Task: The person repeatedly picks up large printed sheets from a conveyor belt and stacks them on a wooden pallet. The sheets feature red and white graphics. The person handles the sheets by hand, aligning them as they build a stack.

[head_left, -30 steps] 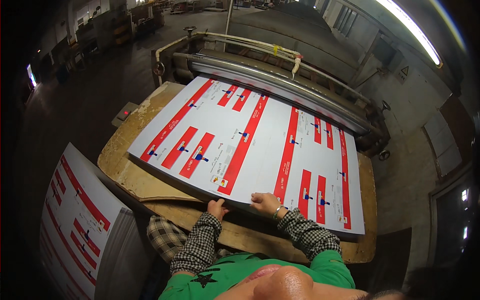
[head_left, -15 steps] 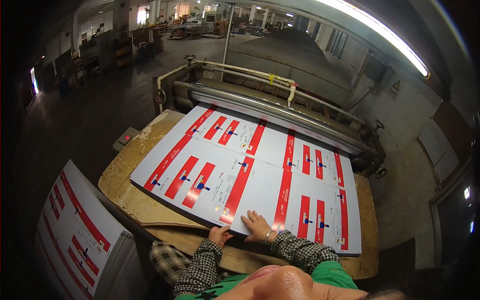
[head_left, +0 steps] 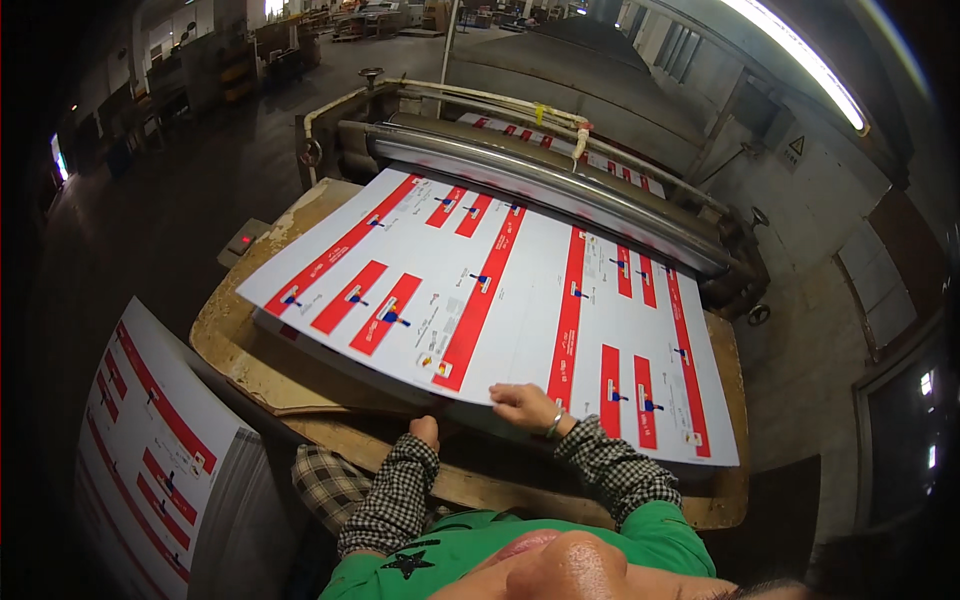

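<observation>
A large white printed sheet (head_left: 520, 300) with red bands and small blue figures lies across the wooden feed table, its far edge at the metal roller (head_left: 560, 205). Its near edge is lifted off the layer below, and dark shadow fills the gap. My right hand (head_left: 525, 407) is closed on that near edge, right of its middle, thumb side up and a metal bangle on the wrist. Lower and to the left, my left hand (head_left: 426, 432) is curled just short of the raised edge. Its fingertips are hidden, so what it holds, if anything, does not show.
The worn wooden table (head_left: 235, 350) has rounded corners. At lower left stands a thick stack of similar sheets (head_left: 150, 450). A pale pipe (head_left: 480, 95) crosses above the rollers, and more printed sheet (head_left: 490, 125) shows behind them. A handwheel (head_left: 758, 316) juts out at right.
The sheet has slid forward toward the roller, and its near edge has risen. My right hand went from flat to gripping that edge. Printed sheet now shows behind the rollers.
</observation>
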The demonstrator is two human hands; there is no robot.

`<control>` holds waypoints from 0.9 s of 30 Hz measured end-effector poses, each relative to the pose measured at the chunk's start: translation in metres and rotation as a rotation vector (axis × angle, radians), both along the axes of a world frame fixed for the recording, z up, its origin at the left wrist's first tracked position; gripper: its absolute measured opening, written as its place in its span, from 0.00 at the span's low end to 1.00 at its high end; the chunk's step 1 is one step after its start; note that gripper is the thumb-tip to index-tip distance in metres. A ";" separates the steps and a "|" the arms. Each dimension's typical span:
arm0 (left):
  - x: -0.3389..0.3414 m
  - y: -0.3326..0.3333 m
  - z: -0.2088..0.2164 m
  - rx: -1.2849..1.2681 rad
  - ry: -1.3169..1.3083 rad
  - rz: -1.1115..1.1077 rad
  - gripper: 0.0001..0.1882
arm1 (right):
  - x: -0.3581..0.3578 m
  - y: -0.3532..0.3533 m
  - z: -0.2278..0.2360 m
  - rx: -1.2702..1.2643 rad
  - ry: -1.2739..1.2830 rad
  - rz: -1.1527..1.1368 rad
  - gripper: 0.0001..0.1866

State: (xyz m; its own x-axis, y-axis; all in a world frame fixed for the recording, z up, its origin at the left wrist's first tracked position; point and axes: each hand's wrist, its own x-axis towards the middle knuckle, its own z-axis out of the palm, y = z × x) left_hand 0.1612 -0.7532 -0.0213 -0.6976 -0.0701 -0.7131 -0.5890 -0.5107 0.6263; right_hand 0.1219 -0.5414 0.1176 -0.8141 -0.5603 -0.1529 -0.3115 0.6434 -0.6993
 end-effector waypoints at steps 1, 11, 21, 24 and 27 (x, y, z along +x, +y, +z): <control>0.000 0.001 0.001 0.061 0.027 0.034 0.10 | 0.004 -0.003 -0.009 0.044 -0.060 0.013 0.13; 0.002 0.003 0.016 0.219 0.151 0.016 0.19 | -0.066 0.012 -0.079 0.163 0.125 -0.401 0.18; 0.004 -0.010 0.010 0.383 0.226 -0.099 0.13 | 0.020 -0.028 -0.065 0.400 0.218 0.029 0.42; 0.005 -0.014 0.009 0.399 0.232 -0.174 0.11 | -0.001 -0.019 -0.054 0.284 0.079 0.071 0.30; 0.005 -0.002 -0.014 0.291 0.156 0.022 0.12 | -0.022 -0.011 -0.028 0.069 -0.235 -0.032 0.16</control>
